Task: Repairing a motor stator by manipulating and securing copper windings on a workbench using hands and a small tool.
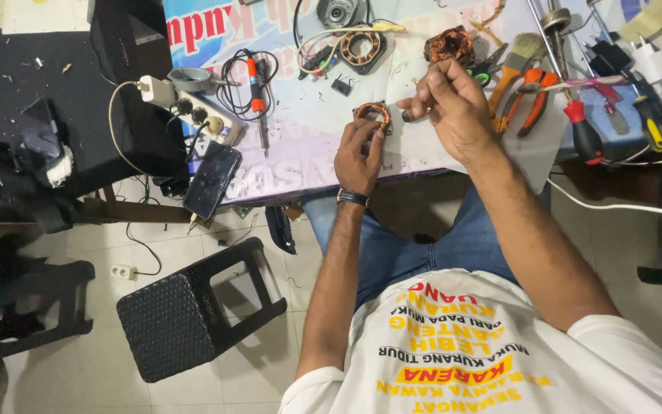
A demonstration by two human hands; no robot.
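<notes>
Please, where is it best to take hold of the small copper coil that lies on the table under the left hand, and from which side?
Probably by the outer rim of the copper coil, pinched across from above. It lies flat with its open centre up, so the rim edges are exposed. The left hand already covers its near side; the right hand is raised beside it, so the far and left sides seem freest.

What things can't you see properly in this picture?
All from the head view:
- Small copper coil: the left hand covers its near side, so the grip is unclear.
- Right hand: its pinched fingers hide whatever they hold; too small to tell.
- Top tools, such as the paintbrush: partly cut off by the picture's edge.
- Phone: dark screen shows nothing.
</notes>
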